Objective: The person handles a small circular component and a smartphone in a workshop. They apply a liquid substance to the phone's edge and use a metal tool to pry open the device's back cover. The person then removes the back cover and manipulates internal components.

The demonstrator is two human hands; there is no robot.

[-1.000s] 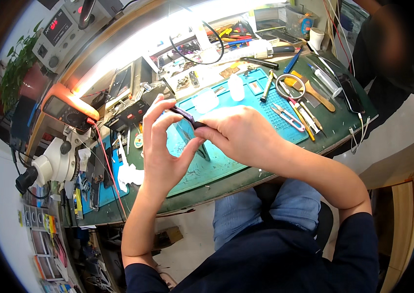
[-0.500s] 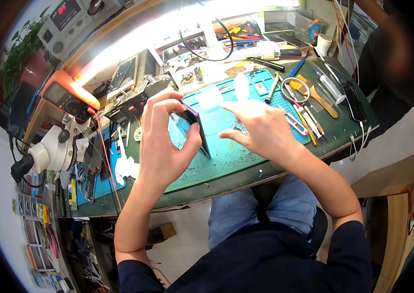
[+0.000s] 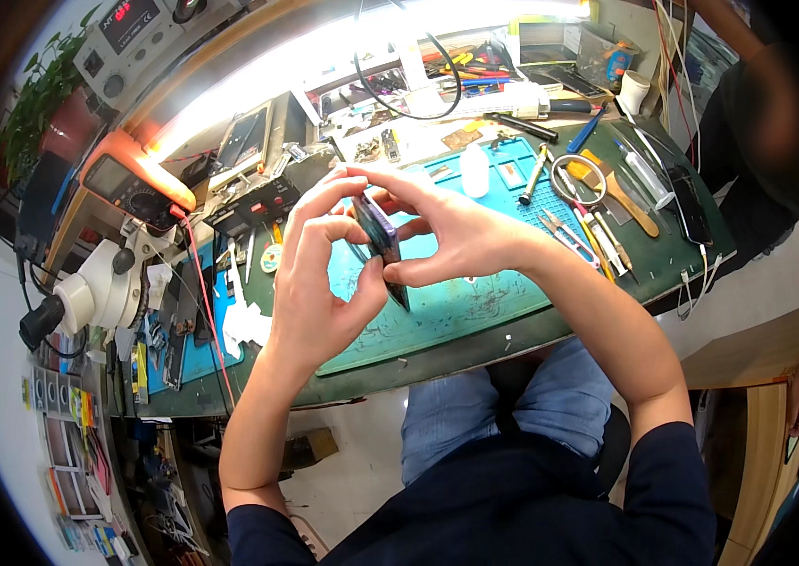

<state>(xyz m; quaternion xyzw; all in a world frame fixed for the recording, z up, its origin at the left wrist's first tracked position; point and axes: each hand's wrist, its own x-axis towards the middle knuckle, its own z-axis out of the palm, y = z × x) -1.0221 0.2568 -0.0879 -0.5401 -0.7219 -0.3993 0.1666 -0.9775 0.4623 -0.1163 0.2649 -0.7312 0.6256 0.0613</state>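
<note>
A smartphone (image 3: 382, 234) with a purple edge is tilted steeply on its side above the blue-green work mat (image 3: 456, 311). My left hand (image 3: 319, 255) grips it from the left, thumb and fingers curled around its edges. From the right, my right hand (image 3: 451, 231) closes on its upper part, fingers over the top and thumb at the near side. Much of the phone is hidden behind the fingers, and the lower corner shows dark below them. Beyond my right hand, a small white bottle (image 3: 475, 172) stands on the mat.
Right of the mat lie tweezers (image 3: 569, 236), a tape ring (image 3: 580, 179), a wooden-handled brush (image 3: 633, 205) and a syringe (image 3: 647, 179). A microscope (image 3: 88, 292) and an orange multimeter (image 3: 135, 184) stand at left. Another person (image 3: 767, 141) is at the far right.
My right hand has moved left from above the mat and taken hold of the smartphone. My left hand keeps its grip. The bottle now shows more clearly.
</note>
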